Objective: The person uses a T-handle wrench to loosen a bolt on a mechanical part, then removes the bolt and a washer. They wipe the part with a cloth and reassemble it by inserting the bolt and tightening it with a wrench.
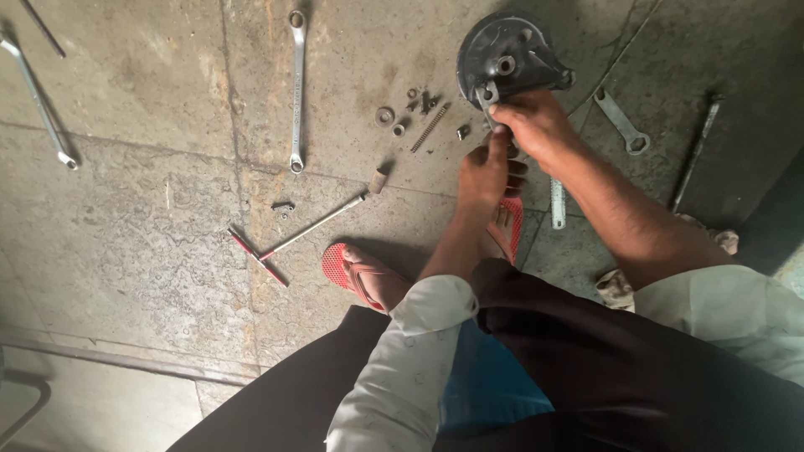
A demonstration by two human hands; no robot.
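Round dark metal plate (508, 54): stands on the concrete floor (151, 251) near its far edge. Right hand (536, 125) grips the plate's lower rim; left hand (488, 172) pinches a small lever there. Red sandals (343, 268) nearest. Beyond, T-handle tool (314, 226), spring (430, 127), washers (385, 115), ring spanner (296, 92); open floor lies leftward.

On the concrete floor (151, 251) I see a long ring spanner (296, 90), a T-handle driver with red grips (289, 238), a spring (430, 127) among small washers (385, 115), an open-end spanner (621, 121), and a thin rod (695, 151) lying well apart.
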